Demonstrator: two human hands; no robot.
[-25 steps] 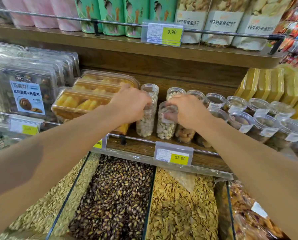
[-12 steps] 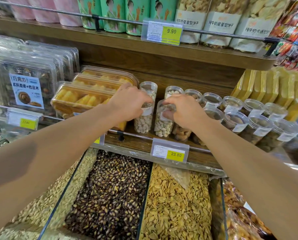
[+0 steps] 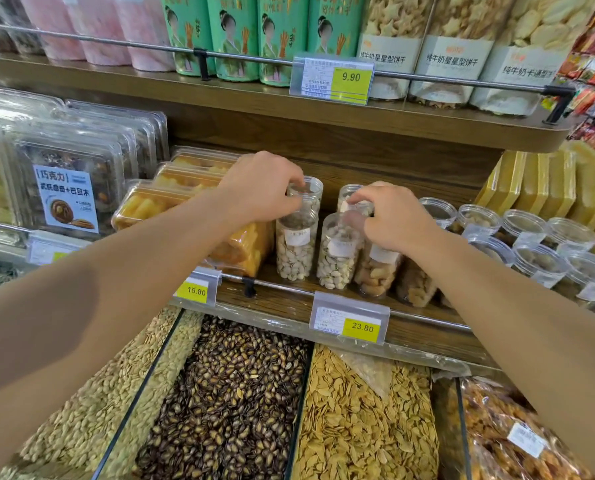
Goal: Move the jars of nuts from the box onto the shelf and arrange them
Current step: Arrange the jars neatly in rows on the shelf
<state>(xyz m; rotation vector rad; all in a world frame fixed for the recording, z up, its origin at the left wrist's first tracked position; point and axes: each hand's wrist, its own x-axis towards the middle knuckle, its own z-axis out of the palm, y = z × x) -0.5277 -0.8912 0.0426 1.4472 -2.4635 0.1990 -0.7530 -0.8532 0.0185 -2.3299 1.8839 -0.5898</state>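
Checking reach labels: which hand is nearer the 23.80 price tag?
Right. The right hand is on the jar lids just above the 23.80 price tag; the left hand is up and to the left, by the back pistachio jar.

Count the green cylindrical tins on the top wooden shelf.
4 green tins, side by side behind the metal rail: leftmost, second, third, rightmost. More may be hidden behind them.

bright, even overhead light is filling the frame; wide-angle distortion is bending the edges, and the lower corners are blurring slightly.
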